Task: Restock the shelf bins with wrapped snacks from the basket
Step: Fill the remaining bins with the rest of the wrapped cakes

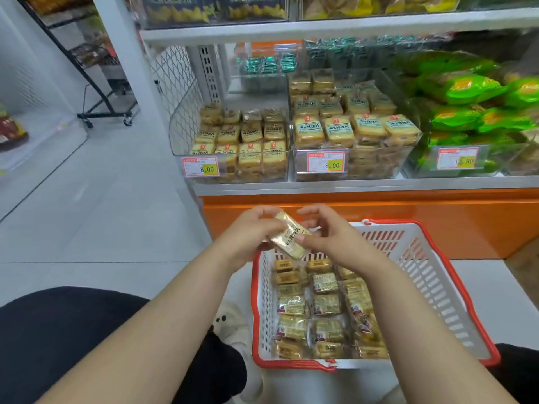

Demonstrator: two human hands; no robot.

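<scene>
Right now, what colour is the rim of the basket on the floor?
Red-orange, on a white basket; the head view shows it.

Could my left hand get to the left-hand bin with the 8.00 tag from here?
Probably yes: the left bin is open-topped with nothing in front, but the left hand shares a wrapped snack with the right hand.
</scene>
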